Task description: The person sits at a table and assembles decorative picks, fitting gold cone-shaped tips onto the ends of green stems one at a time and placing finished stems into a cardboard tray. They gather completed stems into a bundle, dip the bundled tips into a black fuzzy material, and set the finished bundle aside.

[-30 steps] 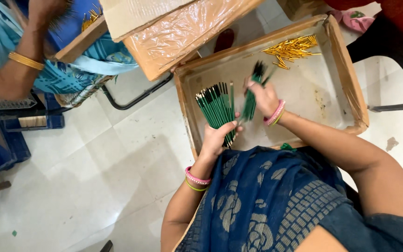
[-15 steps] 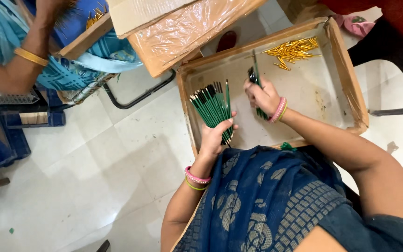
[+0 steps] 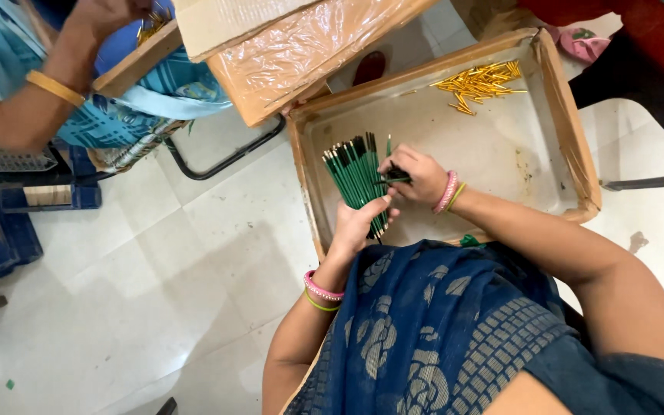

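Green sticks, gold pins, brown tray

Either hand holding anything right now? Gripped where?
Left hand grips the bundle of green sticks at its near, lower end. Right hand pinches a few green sticks near their dark-tipped ends, beside the bundle.

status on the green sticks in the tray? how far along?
Done: a fanned bundle of green sticks is gathered in the left hand over the shallow cardboard tray. In hand: the right hand grips a few more sticks beside the bundle. Left: the pile of gold pieces lies untouched at the tray's far corner. No other loose green sticks show in the tray; the final bundle size cannot be told.
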